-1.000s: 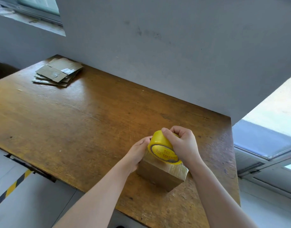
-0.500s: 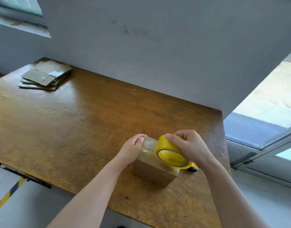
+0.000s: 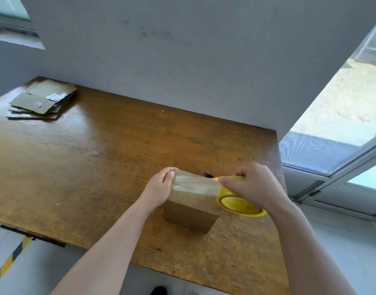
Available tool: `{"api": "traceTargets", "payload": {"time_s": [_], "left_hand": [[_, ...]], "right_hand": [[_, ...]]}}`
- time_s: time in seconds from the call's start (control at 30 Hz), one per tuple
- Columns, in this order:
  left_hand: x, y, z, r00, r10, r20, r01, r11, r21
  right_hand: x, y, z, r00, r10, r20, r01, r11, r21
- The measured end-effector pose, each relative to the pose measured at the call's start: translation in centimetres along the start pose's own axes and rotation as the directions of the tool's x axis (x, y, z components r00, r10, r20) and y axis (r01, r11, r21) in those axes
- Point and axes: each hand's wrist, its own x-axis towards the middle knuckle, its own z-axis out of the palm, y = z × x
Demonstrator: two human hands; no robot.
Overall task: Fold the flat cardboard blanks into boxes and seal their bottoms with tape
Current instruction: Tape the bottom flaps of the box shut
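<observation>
A small folded cardboard box [image 3: 189, 211] stands on the wooden table [image 3: 87, 162], near its front right. A strip of clear tape [image 3: 195, 185] runs across the box's top from its left edge to a yellow tape roll [image 3: 238, 204]. My right hand [image 3: 255, 186] grips the roll just past the box's right edge. My left hand [image 3: 161, 187] presses the tape end down on the box's left side, fingers curled over the edge.
A stack of flat cardboard blanks [image 3: 42, 99] lies at the table's far left corner. A small dark object [image 3: 208, 173] peeks out behind the box. A grey wall borders the table's far side; a window is at the right.
My right hand has pulled the roll from the box's top rightward past its right edge, laying tape across the top. My left hand stays on the left side.
</observation>
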Motion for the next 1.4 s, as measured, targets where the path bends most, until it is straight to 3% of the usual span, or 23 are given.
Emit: {"api": "traceTargets", "payload": {"time_s": [0.17, 0.43, 0.77, 0.97, 1.1, 1.17, 1.23, 1.27, 1.3, 1.4], "left_hand": [[-0.1, 0.0, 0.2, 1.0, 0.019, -0.022, -0.019, 1.0, 0.001], [-0.2, -0.1, 0.3, 1.0, 0.015, -0.011, -0.016, 0.999, -0.048], [-0.3, 0.0, 0.2, 1.0, -0.011, -0.011, 0.011, 0.999, -0.046], [-0.5, 0.4, -0.3, 0.987, -0.025, 0.157, 0.039, 0.996, -0.085], [0.4, 1.1, -1.2, 0.989, 0.019, 0.144, -0.027, 0.998, 0.057], [0.7, 2.0, -1.7, 0.998, 0.059, -0.013, -0.053, 0.962, 0.266], [0.5, 2.7, -1.7, 0.962, 0.205, -0.182, -0.053, 0.79, 0.611], [0.3, 3.0, -1.4, 0.946, 0.261, -0.191, -0.041, 0.684, 0.728], [0.1, 3.2, -0.7, 0.951, 0.261, -0.166, -0.034, 0.622, 0.782], [-0.4, 2.9, 1.1, 0.994, 0.065, -0.086, 0.028, 0.615, 0.788]], "right_hand": [[-0.1, 1.1, 0.4, 0.994, 0.111, -0.013, -0.112, 0.989, -0.098], [0.5, 3.7, 2.7, 0.971, 0.222, 0.089, -0.221, 0.975, -0.025], [0.8, 5.4, 4.6, 0.971, 0.212, 0.111, -0.219, 0.974, 0.059], [1.5, 5.8, 4.7, 0.955, 0.211, 0.211, -0.228, 0.972, 0.063], [1.3, 5.0, 5.2, 0.953, 0.232, 0.194, -0.25, 0.965, 0.074], [1.0, 3.9, 5.7, 0.957, 0.246, 0.155, -0.261, 0.962, 0.08], [0.8, 2.3, 6.6, 0.955, 0.267, 0.131, -0.281, 0.954, 0.102], [0.7, 1.5, 7.1, 0.954, 0.27, 0.128, -0.284, 0.952, 0.11], [0.8, 0.8, 7.6, 0.956, 0.264, 0.13, -0.279, 0.953, 0.114], [1.0, -0.5, 8.5, 0.959, 0.245, 0.139, -0.265, 0.953, 0.145]]}}
